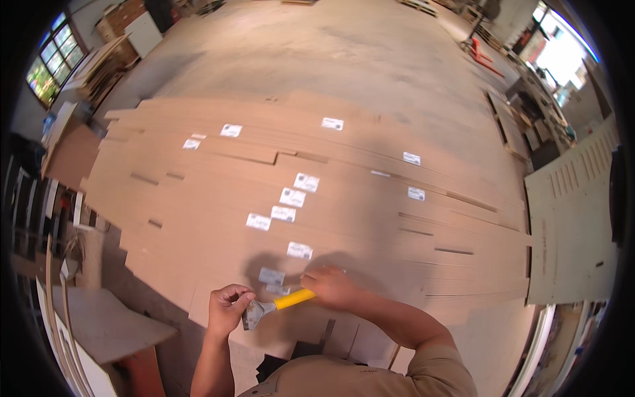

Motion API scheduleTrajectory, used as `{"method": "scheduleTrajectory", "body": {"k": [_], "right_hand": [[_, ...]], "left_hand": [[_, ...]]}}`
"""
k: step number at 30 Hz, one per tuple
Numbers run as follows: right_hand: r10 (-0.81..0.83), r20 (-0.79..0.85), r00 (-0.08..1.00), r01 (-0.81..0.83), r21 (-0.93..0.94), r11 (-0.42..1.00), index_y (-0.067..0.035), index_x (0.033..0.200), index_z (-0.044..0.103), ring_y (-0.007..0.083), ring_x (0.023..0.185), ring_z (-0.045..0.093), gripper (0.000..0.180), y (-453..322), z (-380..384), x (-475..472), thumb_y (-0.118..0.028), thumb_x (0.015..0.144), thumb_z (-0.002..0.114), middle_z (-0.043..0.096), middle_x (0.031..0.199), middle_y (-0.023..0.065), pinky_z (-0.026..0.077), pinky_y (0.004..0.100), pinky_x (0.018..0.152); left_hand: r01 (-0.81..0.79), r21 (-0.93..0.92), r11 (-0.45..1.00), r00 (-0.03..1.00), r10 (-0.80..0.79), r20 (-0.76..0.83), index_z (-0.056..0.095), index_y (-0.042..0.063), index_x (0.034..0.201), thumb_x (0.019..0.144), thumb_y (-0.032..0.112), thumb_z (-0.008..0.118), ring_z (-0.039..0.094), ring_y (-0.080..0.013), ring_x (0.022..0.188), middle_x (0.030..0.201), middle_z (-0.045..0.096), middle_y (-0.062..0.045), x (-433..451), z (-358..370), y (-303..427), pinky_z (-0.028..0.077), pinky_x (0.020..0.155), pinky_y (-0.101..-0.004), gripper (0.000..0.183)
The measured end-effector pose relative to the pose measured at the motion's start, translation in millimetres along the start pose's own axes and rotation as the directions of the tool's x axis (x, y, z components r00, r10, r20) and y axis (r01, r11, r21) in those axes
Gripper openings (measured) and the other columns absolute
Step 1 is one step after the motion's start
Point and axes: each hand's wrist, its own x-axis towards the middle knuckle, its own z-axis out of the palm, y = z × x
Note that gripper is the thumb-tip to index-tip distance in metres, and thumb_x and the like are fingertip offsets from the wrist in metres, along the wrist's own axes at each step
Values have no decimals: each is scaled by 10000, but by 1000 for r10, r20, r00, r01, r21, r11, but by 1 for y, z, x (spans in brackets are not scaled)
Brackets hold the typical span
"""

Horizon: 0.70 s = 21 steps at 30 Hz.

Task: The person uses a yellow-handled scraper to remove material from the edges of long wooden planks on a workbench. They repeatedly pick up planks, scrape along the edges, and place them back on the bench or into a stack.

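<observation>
In front of my chest, my right hand (330, 288) grips the yellow handle of a scraper (295, 299). The tool's metal head points left, and the fingers and thumb of my left hand (230, 305) pinch its upper edge. What lies between those fingertips is too small to tell. Below and beyond both hands spreads a wide layer of brown flat boards or cardboard panels (223, 183), overlapping in long strips. White printed labels (299, 250) are on several of them, a few grouped near the middle. Shadows of my arms fall across the nearest panels.
A pale metal cabinet (570, 233) with vents stands at the right. Loose sheets (109, 317) lean and lie at the lower left. Concrete floor (297, 54) stretches beyond the panels. A red pallet jack (483, 57) stands at the upper right, and stacked boards (99, 69) are at the upper left.
</observation>
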Motion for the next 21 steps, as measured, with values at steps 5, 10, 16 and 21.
{"method": "scheduleTrajectory", "body": {"k": [5, 10, 16, 21], "right_hand": [[-101, 4, 995, 100, 75, 992, -78, 1134, 673, 352, 999, 669, 417, -45, 43, 5, -239, 770, 798, 682, 1079, 118, 546, 453, 818], [35, 2, 999, -35, 171, 985, -71, 1079, 736, 376, 944, 694, 314, -95, 71, 7, -248, 829, 806, 735, 1015, 151, 555, 438, 830], [220, -106, 970, -135, 517, 845, 1, 872, 672, 161, 699, 641, 172, -170, 120, 51, -153, 884, 747, 665, 765, 47, 520, 319, 660], [73, 32, 997, -74, 723, 687, -27, 925, 620, 119, 669, 598, 220, -298, 191, 118, -168, 888, 785, 603, 744, 19, 479, 255, 642]], "left_hand": [[-118, 163, 980, 979, 142, -146, 745, -11, 849, 936, 78, 758, 625, -84, 647, 720, 715, -33, -93, -31, -15, 516, 612, -274, 125], [-134, 194, 972, 925, 193, -328, 737, 12, 825, 960, 169, 747, 636, -110, 610, 699, 711, -85, -184, -73, -51, 518, 594, -296, 208], [44, 531, 846, 818, 275, -505, 688, 34, 851, 970, 220, 671, 657, -389, 717, 765, 687, -113, -300, -140, -144, 531, 665, -466, 221], [206, 436, 876, 673, 196, -713, 656, 59, 1129, 931, 201, 664, 672, -395, 987, 1086, 683, -145, -419, -174, -221, 550, 836, -496, 244]]}}
